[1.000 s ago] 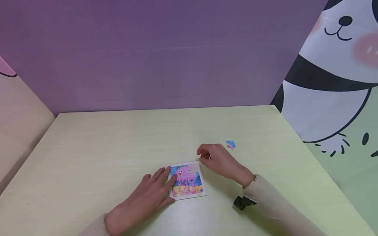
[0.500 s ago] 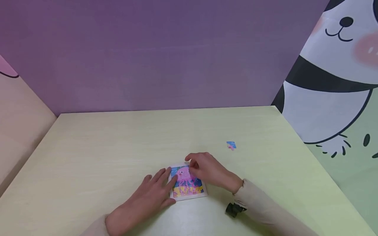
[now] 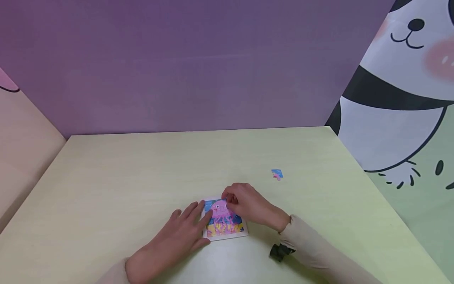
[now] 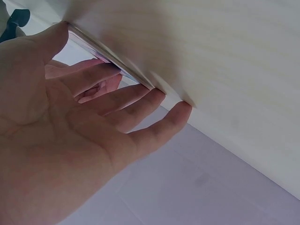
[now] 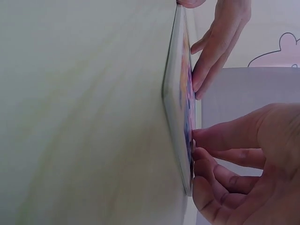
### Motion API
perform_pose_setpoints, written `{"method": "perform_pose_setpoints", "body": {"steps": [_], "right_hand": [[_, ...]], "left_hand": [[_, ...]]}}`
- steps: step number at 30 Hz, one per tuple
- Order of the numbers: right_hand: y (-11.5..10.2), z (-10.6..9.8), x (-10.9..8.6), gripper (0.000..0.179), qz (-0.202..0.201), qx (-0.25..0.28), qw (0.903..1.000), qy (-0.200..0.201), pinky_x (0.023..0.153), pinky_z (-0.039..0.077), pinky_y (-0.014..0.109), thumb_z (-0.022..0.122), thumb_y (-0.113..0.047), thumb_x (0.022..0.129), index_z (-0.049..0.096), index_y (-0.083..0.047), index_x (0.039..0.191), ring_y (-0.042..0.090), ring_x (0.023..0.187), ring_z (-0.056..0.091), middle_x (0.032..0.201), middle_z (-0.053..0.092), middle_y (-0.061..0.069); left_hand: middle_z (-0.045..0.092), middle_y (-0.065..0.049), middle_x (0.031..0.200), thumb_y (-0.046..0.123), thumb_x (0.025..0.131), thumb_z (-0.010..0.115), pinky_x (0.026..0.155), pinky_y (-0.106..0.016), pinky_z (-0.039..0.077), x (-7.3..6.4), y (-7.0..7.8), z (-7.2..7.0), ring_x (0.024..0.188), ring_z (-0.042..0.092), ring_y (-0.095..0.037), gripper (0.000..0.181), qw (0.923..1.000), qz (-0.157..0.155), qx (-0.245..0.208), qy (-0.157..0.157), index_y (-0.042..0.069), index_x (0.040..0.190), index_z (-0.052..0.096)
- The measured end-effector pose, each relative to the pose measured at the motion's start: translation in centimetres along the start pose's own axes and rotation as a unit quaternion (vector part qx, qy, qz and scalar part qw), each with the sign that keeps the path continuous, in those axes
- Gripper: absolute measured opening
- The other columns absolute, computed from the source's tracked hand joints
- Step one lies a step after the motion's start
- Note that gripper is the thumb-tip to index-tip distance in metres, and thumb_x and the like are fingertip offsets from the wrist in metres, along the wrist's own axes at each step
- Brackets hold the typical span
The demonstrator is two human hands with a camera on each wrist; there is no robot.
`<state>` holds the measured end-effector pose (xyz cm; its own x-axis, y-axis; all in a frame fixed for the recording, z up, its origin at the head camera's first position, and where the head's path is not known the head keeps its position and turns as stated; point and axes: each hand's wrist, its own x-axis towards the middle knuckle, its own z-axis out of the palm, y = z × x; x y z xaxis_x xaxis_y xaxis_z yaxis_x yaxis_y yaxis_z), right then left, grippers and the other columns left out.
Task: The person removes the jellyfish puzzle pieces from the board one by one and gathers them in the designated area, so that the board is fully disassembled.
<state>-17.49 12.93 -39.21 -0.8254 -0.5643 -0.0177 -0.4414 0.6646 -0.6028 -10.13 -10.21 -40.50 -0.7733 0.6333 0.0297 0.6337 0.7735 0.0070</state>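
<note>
A square jigsaw puzzle [image 3: 221, 227] of a pink octopus lies in a white-edged tray [image 3: 228, 238] on the table. My left hand [image 3: 173, 238] rests along its left side, fingers extended over the edge; in the left wrist view, the thumb and fingertips of my left hand [image 4: 93, 112] meet the tray's edge. My right hand [image 3: 252, 205] is over the upper right corner. From the right wrist, the thumb and curled fingers of my right hand [image 5: 243, 173] pinch right at the puzzle's face, on what looks like a puzzle piece, mostly hidden by the fingertips.
One loose blue-and-pink puzzle piece [image 3: 277, 174] lies on the table [image 3: 149, 169], beyond the right hand. A purple wall [image 3: 198, 71] rises behind the table's far edge. A panda mural [image 3: 397, 110] covers the wall at right.
My right hand has moved left and down from beside the tray onto the puzzle's upper right corner, covering the beige gap there. My left hand stays in place.
</note>
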Motion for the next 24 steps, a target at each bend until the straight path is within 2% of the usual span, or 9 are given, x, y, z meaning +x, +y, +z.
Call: {"method": "perform_pose_setpoints", "body": {"steps": [3,7,10,14,21,24], "right_hand": [[0.09,-0.01,0.04,0.009,0.005,0.009,0.9999,-0.002,0.069,0.051,0.025,0.072,-0.003,0.089,0.071,-0.008,0.097,0.011,0.077,0.057,0.085,0.063,-0.004],[0.02,0.08,0.05,0.014,0.009,0.015,0.9999,-0.001,0.07,0.051,0.026,0.072,-0.003,0.089,0.069,-0.008,0.103,0.012,0.079,0.056,0.086,0.063,-0.003],[-0.17,0.15,-0.03,0.017,0.007,0.007,0.9999,0.001,0.072,0.051,0.028,0.071,-0.004,0.089,0.069,-0.007,0.106,0.012,0.081,0.057,0.088,0.064,-0.002],[-0.45,0.2,-0.07,0.014,0.009,0.001,0.9999,0.004,0.074,0.051,0.028,0.071,-0.002,0.089,0.07,-0.006,0.103,0.012,0.083,0.058,0.088,0.065,-0.002],[-0.64,0.18,-0.11,0.019,0.022,0.015,0.9996,0.001,0.072,0.05,0.028,0.07,0.0,0.089,0.065,-0.005,0.106,0.014,0.083,0.056,0.088,0.064,0.0],[-0.64,0.08,-0.2,0.021,0.025,0.02,0.9995,0.0,0.072,0.049,0.028,0.07,0.001,0.089,0.064,-0.005,0.108,0.014,0.083,0.055,0.088,0.062,0.0]], "left_hand": [[0.044,-0.017,0.151,0.051,0.096,0.059,0.094,-0.052,0.047,-0.05,0.0,-0.05,0.134,0.045,-0.035,0.063,0.9999,0.001,-0.009,0.005,0.012,0.145,0.053],[0.044,-0.017,0.151,0.049,0.096,0.06,0.093,-0.051,0.047,-0.16,0.01,-0.09,0.134,0.045,-0.034,0.062,0.9999,0.005,-0.008,0.014,0.012,0.145,0.052],[0.045,-0.018,0.15,0.049,0.097,0.059,0.092,-0.051,0.048,-0.28,-0.01,-0.02,0.134,0.046,-0.035,0.059,0.9997,0.013,-0.001,0.022,0.017,0.146,0.051],[0.045,-0.019,0.149,0.049,0.097,0.058,0.092,-0.052,0.049,-0.38,-0.06,0.14,0.133,0.046,-0.035,0.054,0.9992,0.022,0.003,0.034,0.026,0.146,0.051],[0.047,-0.02,0.147,0.048,0.095,0.062,0.088,-0.05,0.05,-0.38,-0.14,0.23,0.131,0.047,-0.035,0.053,0.998,0.028,0.01,0.055,0.027,0.144,0.054],[0.047,-0.019,0.147,0.049,0.096,0.061,0.088,-0.05,0.05,-0.33,-0.14,0.26,0.131,0.047,-0.035,0.053,0.9983,0.027,0.008,0.051,0.028,0.144,0.054]]}}
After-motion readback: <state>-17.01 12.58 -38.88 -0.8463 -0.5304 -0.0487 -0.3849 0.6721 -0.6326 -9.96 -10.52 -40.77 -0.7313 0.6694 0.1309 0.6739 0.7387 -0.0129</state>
